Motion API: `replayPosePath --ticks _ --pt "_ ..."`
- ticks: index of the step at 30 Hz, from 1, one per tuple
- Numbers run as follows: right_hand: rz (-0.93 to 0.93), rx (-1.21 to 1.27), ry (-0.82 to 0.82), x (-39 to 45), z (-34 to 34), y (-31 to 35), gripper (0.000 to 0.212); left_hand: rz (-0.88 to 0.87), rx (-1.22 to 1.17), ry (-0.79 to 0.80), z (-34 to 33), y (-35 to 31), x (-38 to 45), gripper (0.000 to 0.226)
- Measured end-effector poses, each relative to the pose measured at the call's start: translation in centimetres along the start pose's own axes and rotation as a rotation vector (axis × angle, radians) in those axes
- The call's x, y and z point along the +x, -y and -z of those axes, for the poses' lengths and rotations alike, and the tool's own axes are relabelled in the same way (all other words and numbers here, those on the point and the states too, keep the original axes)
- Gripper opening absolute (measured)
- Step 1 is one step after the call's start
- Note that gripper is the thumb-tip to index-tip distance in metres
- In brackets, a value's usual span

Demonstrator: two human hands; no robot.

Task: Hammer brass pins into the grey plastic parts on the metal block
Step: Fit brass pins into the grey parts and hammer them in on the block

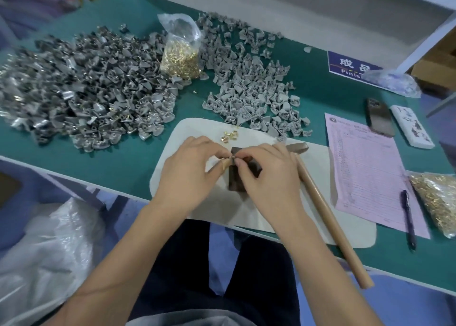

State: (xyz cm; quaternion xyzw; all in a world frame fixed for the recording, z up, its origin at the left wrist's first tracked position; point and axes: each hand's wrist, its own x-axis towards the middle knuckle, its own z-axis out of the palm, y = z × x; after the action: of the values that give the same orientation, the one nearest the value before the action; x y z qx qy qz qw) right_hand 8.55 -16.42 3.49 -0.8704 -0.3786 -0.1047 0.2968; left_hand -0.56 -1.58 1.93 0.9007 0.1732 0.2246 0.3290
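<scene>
both my hands are over the dark metal block [237, 180], which sits on a pale mat [271, 217] on the green table [128, 167]. my left hand [187, 172] and right hand [269, 175] meet fingertip to fingertip at the block's top edge, both pinching a small grey plastic part [231, 159] with what looks like a pin in it. it's too tiny and too covered by my fingers to say exactly how the pin sits.

the hammer [328, 207] lies on the mat just beside my right hand, at about 3 o'clock from the block, head near 1 o'clock and wooden handle running off toward 5 o'clock past the table edge. nobody's holding it.

a few loose brass pins [228, 136] are on the mat at 12 o'clock from the block. beyond them, a light grey pile of parts [251, 86] at 12 to 1 o'clock, a bigger darker pile [81, 91] out at 10 o'clock, and a plastic bag of pins [181, 54] between the two piles.

over at 3 o'clock there's a pink sheet of paper [370, 177] with a pen [408, 219] on it, and a phone [380, 120] above that.
</scene>
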Motion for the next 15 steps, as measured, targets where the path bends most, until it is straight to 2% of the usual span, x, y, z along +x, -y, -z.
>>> replayPosePath --ticks 5,9,13,15 --pt "0.054 -0.022 0.197 2.8 -4.3 4.8 0.007 0.188 0.118 -0.102 3.3 4.0 -1.4 0.007" --pt "0.134 -0.063 0.341 4.3 -7.9 8.7 0.010 0.322 0.171 -0.126 5.7 7.1 -3.3 0.014" --pt "0.173 -0.109 0.345 4.9 -10.3 11.2 0.013 0.391 0.165 -0.173 7.2 8.3 -4.1 0.027" --pt "0.167 -0.096 0.343 5.2 -11.0 11.9 0.014 0.404 0.159 -0.189 7.6 8.5 -4.3 0.026"
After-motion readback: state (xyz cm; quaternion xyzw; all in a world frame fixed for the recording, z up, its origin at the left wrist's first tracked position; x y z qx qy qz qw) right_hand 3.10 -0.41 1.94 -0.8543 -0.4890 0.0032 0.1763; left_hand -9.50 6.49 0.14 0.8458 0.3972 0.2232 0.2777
